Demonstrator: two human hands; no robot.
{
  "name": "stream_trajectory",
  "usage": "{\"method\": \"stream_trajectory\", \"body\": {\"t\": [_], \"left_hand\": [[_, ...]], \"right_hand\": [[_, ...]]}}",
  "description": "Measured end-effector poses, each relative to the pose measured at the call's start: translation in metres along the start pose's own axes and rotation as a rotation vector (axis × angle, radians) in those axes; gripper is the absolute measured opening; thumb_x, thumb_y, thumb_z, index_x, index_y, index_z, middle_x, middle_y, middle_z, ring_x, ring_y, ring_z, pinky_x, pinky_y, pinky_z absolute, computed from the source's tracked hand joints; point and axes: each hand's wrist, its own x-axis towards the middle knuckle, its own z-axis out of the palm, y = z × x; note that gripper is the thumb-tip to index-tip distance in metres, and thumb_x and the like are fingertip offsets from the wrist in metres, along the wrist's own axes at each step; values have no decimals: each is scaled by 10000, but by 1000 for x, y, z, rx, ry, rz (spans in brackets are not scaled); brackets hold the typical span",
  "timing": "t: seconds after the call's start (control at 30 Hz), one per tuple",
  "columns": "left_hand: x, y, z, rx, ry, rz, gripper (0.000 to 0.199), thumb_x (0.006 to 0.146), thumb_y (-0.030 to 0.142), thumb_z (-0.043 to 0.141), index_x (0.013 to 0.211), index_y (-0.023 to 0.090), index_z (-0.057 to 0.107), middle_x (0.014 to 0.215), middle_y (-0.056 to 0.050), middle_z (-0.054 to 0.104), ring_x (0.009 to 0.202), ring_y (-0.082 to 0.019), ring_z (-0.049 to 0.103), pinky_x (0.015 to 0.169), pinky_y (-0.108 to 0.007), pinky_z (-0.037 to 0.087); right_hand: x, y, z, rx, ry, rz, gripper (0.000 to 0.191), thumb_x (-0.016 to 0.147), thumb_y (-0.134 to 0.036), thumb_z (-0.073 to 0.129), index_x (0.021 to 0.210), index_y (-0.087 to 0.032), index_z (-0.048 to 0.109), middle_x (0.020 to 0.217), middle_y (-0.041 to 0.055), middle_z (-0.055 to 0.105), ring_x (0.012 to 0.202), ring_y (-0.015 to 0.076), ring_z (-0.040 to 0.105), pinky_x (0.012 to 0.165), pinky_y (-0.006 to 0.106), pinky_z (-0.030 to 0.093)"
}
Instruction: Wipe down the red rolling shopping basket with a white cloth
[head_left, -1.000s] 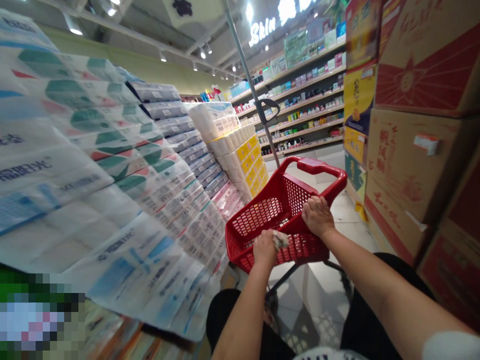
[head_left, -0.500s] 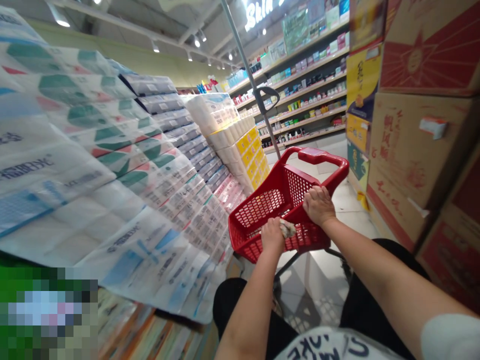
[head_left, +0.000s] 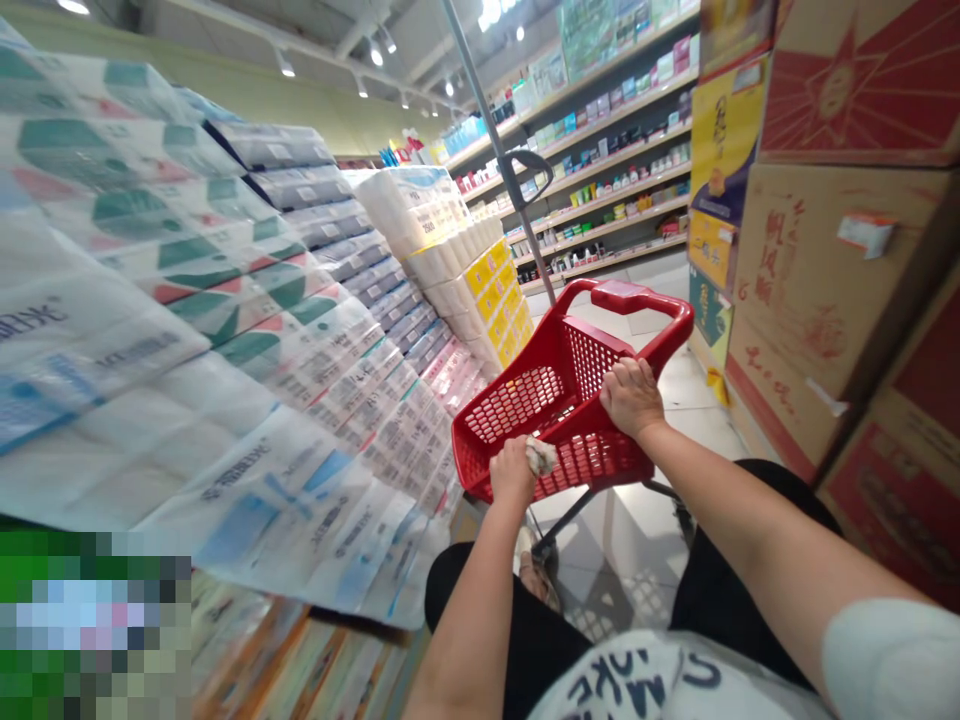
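A red plastic shopping cart [head_left: 517, 400] with perforated walls stands tilted in view in front of me. My right hand [head_left: 631, 396] is closed over the cart's near rim, close to the base of its red handle. Further left on the same rim, my left hand [head_left: 513, 470] is closed, with a crumpled whitish cloth [head_left: 541, 456] showing beside its fingers. No goods show inside the basket. A grey pole [head_left: 480, 100] with a dark looped grip rises behind the cart.
Tissue packs [head_left: 247, 300] are piled high on the left, close to the cart. Cardboard boxes [head_left: 832, 310] are stacked on the right. Shelves [head_left: 600, 190] of small products stand behind, and pale floor tiles [head_left: 682, 400] run between.
My left hand has slid left along the cart's rim with the cloth. The cart sits slightly further left and higher in view, and more of a foot shows below it.
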Motion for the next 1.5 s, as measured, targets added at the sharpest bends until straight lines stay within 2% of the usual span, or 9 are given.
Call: {"method": "stream_trajectory", "body": {"t": [0.17, 0.27, 0.5, 0.6, 0.83, 0.93, 1.2, 1.37, 1.5], "left_hand": [[17, 39, 4, -84, 33, 74, 359, 915, 263, 409, 1267, 230, 470, 1184, -67, 578, 1045, -211, 557, 865, -327, 389], [19, 43, 10, -94, 68, 104, 387, 905, 237, 415, 1288, 217, 464, 1204, -71, 569, 1062, -213, 546, 889, -326, 385], [-5, -19, 14, -55, 69, 21, 386, 897, 209, 412, 1274, 218, 490, 1175, -70, 586, 1078, -208, 546, 898, -320, 387], [-8, -30, 9, -68, 47, -6, 353, 898, 243, 421, 1235, 196, 513, 1154, -84, 594, 1047, -219, 562, 870, -326, 398], [18, 31, 9, -117, 52, 157, 442, 882, 198, 437, 1323, 229, 431, 1253, -68, 546, 1091, -196, 535, 908, -308, 387], [20, 41, 14, -115, 82, 192, 481, 874, 174, 425, 1353, 219, 403, 1317, -83, 499, 1134, -210, 504, 927, -327, 384], [-5, -14, 16, -65, 86, 58, 441, 864, 162, 427, 1298, 220, 477, 1233, -83, 558, 1128, -222, 524, 953, -353, 393], [-4, -8, 9, -381, 127, 34, 467, 780, 62, 426, 1209, 210, 535, 1228, -54, 587, 1127, -175, 548, 986, -297, 410], [2, 21, 2, -645, 183, 75, 586, 788, 76, 429, 1356, 208, 385, 1329, -73, 546, 1197, -168, 524, 1014, -305, 420]], "right_hand": [[0, 0, -1, -3, -9, -3, 207, 912, -247, 429, 881, -168, 618, 1020, 117, 599, 1195, 269, 408, 1114, 441, 231], [0, 0, -1, -7, -11, -9, 213, 918, -247, 424, 883, -166, 618, 1029, 119, 598, 1197, 266, 407, 1116, 436, 227], [-1, 1, 1, 4, -8, -12, 209, 917, -251, 420, 899, -176, 614, 1035, 110, 594, 1206, 260, 397, 1126, 430, 213], [-1, 0, 2, 10, -2, -5, 204, 914, -248, 422, 903, -177, 613, 1042, 111, 595, 1213, 259, 392, 1127, 432, 211], [0, 0, 0, -7, 12, -18, 202, 911, -250, 426, 880, -183, 614, 1026, 110, 605, 1181, 267, 420, 1106, 433, 244], [0, 0, -2, -28, 15, -22, 204, 918, -248, 423, 887, -183, 614, 1029, 104, 609, 1185, 262, 421, 1109, 427, 238], [0, 0, 1, 52, -18, 20, 202, 916, -245, 422, 896, -193, 616, 1047, 103, 597, 1219, 265, 399, 1122, 439, 215], [-4, -32, -14, 318, -38, 188, 171, 888, -227, 461, 882, -219, 631, 1017, 89, 626, 1190, 287, 436, 1110, 546, 201], [-27, -85, -30, 765, -164, 39, 271, 924, -277, 429, 1131, -239, 600, 1145, 78, 613, 1131, 224, 522, 1078, 445, 340]]}}
